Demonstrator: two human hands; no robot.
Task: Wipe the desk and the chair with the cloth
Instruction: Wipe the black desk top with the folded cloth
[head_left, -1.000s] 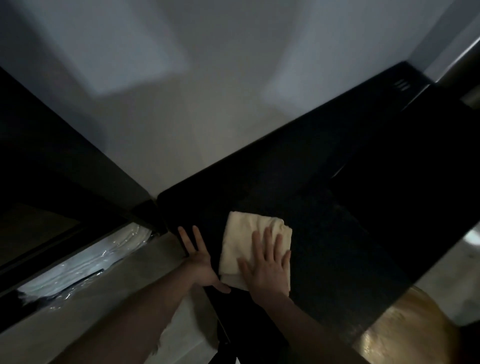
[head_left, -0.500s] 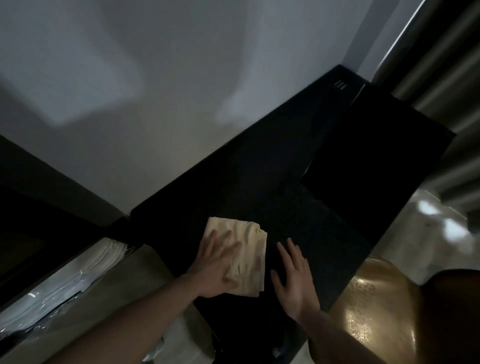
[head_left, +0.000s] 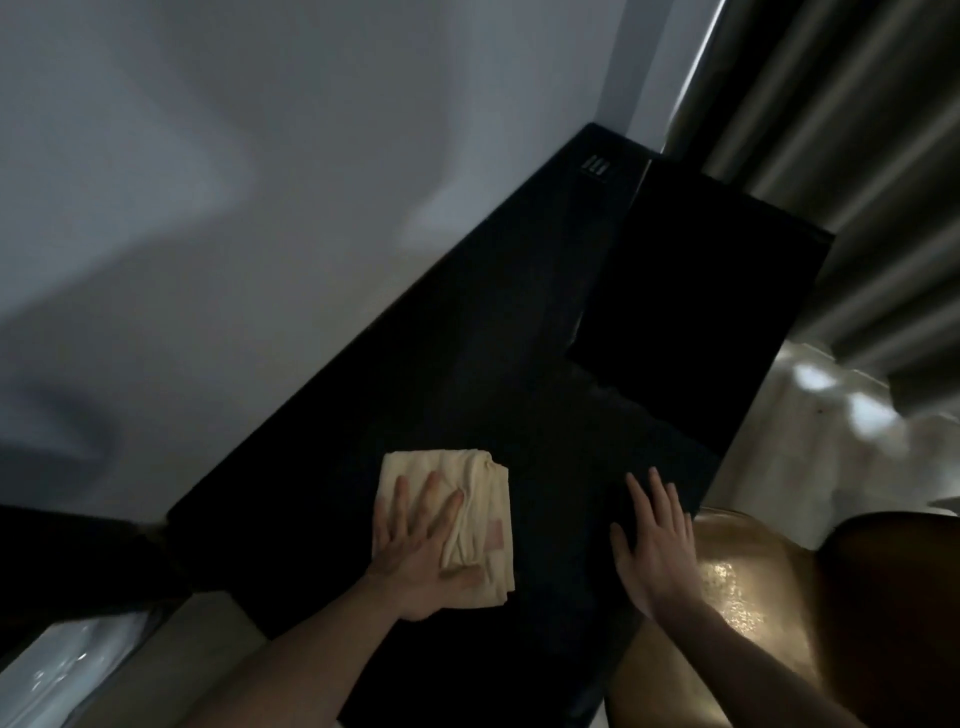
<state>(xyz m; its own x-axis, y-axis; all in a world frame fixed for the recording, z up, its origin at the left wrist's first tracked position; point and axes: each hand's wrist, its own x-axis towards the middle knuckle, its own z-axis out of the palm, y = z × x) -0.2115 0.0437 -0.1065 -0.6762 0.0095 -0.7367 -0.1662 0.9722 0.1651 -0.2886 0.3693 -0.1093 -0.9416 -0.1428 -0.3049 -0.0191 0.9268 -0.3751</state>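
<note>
A folded cream cloth (head_left: 480, 499) lies on the black desk (head_left: 467, 374) near its front edge. My left hand (head_left: 421, 551) presses flat on the cloth's left half, fingers spread and straight. My right hand (head_left: 657, 540) rests flat on the bare desk top to the right of the cloth, close to the desk's right front edge, holding nothing. The brown shiny chair (head_left: 737, 587) stands right below and beside my right hand, partly under my forearm.
A black raised panel (head_left: 696, 322) stands on the right rear part of the desk. A pale wall (head_left: 260, 182) runs behind the desk. Grey curtains (head_left: 857, 156) hang at the upper right. A glossy surface (head_left: 62, 670) shows at the lower left.
The cloth passed from under my right hand to under my left hand. My right hand shifted right onto the bare desk near the chair. The view swung to the right.
</note>
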